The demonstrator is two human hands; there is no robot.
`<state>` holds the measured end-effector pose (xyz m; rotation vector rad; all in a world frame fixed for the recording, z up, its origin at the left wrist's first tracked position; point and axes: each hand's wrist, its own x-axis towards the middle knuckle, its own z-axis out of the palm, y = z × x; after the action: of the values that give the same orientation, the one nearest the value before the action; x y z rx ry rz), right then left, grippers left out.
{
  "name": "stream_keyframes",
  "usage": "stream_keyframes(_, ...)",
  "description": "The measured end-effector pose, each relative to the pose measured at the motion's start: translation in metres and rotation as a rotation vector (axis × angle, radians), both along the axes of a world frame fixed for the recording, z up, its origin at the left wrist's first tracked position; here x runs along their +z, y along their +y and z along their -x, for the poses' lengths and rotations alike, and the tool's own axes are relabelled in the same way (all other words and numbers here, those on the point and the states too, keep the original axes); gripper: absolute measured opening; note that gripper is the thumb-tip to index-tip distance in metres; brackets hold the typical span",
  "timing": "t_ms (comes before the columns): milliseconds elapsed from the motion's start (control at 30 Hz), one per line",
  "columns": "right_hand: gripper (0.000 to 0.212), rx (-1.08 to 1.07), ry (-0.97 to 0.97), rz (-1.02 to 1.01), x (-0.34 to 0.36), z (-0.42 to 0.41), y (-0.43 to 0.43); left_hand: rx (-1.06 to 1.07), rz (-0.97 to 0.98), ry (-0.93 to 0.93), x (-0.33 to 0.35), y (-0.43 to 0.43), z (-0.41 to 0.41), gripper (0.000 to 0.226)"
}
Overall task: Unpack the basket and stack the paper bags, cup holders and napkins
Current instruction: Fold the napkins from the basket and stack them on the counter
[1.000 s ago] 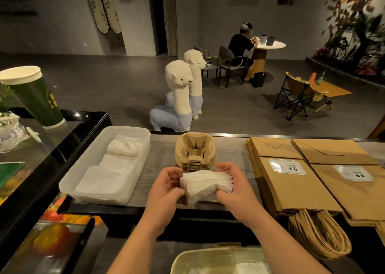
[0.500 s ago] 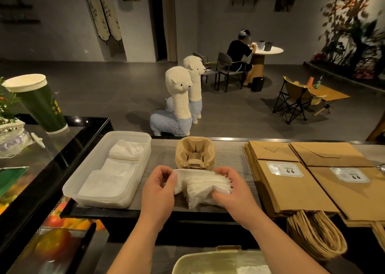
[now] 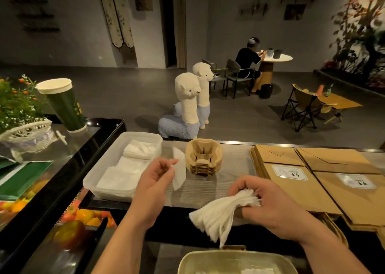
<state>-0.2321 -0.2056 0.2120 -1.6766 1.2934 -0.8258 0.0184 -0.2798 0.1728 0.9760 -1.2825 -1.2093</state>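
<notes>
Holding, left hand: one loose napkin [image 3: 179, 172] is pinched between the thumb and fingertips of the left hand [image 3: 155, 180]. It's lifted off the worktop [image 3: 204, 190], between the tub and the cup holders.
Holding, right hand: a fanned bundle of napkins [image 3: 216, 217] is clamped in the right hand [image 3: 270, 208]. The fingers are curled round one end and the loose end droops toward the near edge.
Hands: held well apart, each one closed on its own paper.
Tub: a white plastic tub [image 3: 93, 183] is parked on the left of the worktop. Folded napkins are laid flat inside, with a smaller pile at the far end.
Cup holders: a nested brown stack of cup holders [image 3: 203, 157] is set mid-worktop, just right of the tub.
Paper bags: the paper bags [image 3: 291, 182] are laid flat in two stacks side by side on the right, label stickers facing up.
Basket: only the pale rim of the basket [image 3: 260, 256] is caught at the bottom edge, under the drooping bundle. Something white is seen inside, can't be told what.
Background stuff: a tall green cup [image 3: 62, 105] is stood on the dark glass counter to the left. Two alpaca figures [image 3: 187, 107] are seen on the floor beyond the worktop.
</notes>
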Motion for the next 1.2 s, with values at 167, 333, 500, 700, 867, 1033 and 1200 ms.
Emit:
stream_keyframes(167, 0.025, -0.070, -0.187, -0.017, -0.009, -0.008, -0.008, -0.363, -0.075, 0.141, -0.006, 0.010, 0.021, 0.010)
stream_keyframes(333, 0.028, -0.142, -0.177, -0.082, -0.024, -0.008, -0.023, -0.421, -0.181, 0.293, -0.013, 0.009, 0.028, 0.029)
stream_keyframes(500, 0.028, -0.209, -0.322, -0.191, -0.036, -0.011, -0.037, -0.405, -0.181, 0.360, -0.020, -0.001, 0.030, 0.001)
stream_keyframes(700, 0.025, -0.258, -0.466, -0.262, -0.051, -0.018, -0.057, -0.393, -0.185, 0.401, -0.036, -0.017, 0.027, 0.017)
stream_keyframes(867, 0.027, -0.314, -0.247, -0.170, -0.063, -0.016, -0.071, -0.233, -0.105, 0.229, -0.054, -0.031, 0.023, 0.023)
stream_keyframes(1033, 0.055, -0.293, -0.127, -0.053, -0.086, -0.017, -0.074, -0.316, 0.006, -0.146, -0.059, -0.025, 0.040, 0.073)
stream_keyframes(1200, 0.063, -0.303, -0.201, 0.005, -0.089, -0.015, -0.072, -0.242, 0.074, -0.259, -0.060, -0.019, 0.061, 0.084)
